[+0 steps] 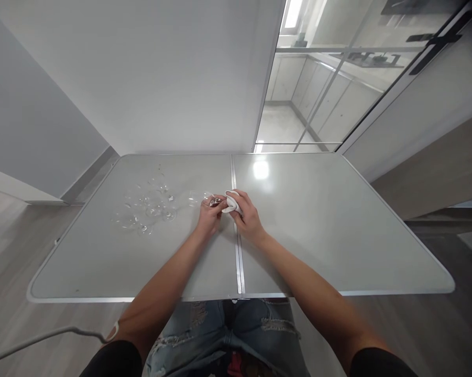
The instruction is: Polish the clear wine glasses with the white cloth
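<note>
Above the table's middle seam, my two hands meet. The fingers of my left hand (209, 217) are closed on a small shiny see-through piece (215, 201) with dark glints; its exact kind is hard to make out. A folded white cloth (231, 203) is gripped in my right hand (249, 217), pressed against the fingertips of my left hand and the shiny piece. Just left of my left hand there are more clear, glinting shapes (195, 198); whether they join the held piece I cannot tell. Several similar transparent pieces (153, 208) lie in a loose cluster further left.
The pale table (322, 235) has a metal rim and a metal strip (239, 262) down its middle. Behind it stand a white wall (173, 78) and a glass-paned door (310, 94). A grey cable (51, 334) runs in at lower left, near my left arm.
</note>
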Available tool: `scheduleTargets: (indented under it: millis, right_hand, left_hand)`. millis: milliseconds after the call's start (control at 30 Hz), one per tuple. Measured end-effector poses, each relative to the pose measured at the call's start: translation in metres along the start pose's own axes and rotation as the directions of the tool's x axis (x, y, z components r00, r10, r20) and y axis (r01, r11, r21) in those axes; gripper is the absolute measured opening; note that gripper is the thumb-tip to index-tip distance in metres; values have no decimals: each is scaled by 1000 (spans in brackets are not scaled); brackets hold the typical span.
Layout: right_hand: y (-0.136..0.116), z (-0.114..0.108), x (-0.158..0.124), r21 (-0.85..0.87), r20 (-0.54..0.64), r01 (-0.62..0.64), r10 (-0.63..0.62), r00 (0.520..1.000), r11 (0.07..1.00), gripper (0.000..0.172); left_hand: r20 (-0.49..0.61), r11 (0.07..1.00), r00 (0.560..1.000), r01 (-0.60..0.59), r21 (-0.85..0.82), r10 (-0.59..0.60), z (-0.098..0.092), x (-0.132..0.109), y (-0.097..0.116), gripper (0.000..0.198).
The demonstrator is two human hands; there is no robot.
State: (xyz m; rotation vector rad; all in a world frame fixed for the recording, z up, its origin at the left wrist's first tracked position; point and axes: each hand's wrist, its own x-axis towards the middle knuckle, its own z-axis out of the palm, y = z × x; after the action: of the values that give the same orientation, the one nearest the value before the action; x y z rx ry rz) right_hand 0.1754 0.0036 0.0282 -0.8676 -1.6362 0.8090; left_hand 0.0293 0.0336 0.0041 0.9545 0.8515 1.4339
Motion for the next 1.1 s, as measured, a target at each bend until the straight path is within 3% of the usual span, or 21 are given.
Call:
scheduleTargets:
  millis: [100,200,267,367,467,533,600,667,733,833,900,1000,1100]
  right_hand:
    - [2,5,2,199,-58,-236,252,966,951,43]
    - [5,3,5,380,92,-451,452,887,808,50]
    - [7,-2,6,335,118,-437,423,899,835,47]
    - [7,-8,6,93,17,-185,184,983,978,40]
    - [7,-9,5,-71,14,14,-13,1000,997,30]
    - [9,-8,4,-69,-8,-19,18,1000,997,31]
    - [15,-7,3,-21,-72,-167,166,984,986,35]
    - [22,-8,4,71,-171,-339,346,922,938,41]
    - [30,-10,5,241,-288,-441,498,818,864,47]
    - [36,-13,10,532,-368,-412,640,674,740,47]
    - [35,-13,11,646,-325,-360,670,668,673,45]
    - [29,-10,13,731,-142,-390,685,715,559,42]
    - [23,-12,15,782,33,-452,696,718,429,39]
  left_hand:
    - [34,998,999,-17,52,15,3,-1,4,32]
    - [39,996,999,-38,75,35,2,0,4,31]
    - [29,996,999,-35,76,33,1,1,2,30]
    - [15,997,1000,-25,68,24,-1,2,-2,30]
    - [-8,997,1000,-20,73,21,-2,3,-5,30]
    - [-16,993,999,-29,114,31,-1,3,-5,31]
    - [-1,981,999,-49,188,50,0,3,-3,32]
    - [25,962,997,-72,264,68,2,1,-1,32]
    - [56,943,994,-103,317,90,4,0,0,33]
    - [109,922,987,-152,355,121,5,-2,0,35]
    - [153,911,980,-174,374,124,4,-2,-2,39]
    - [308,897,951,-159,413,26,2,-3,-6,46]
    - [489,897,856,-75,436,-166,-1,-6,-6,50]
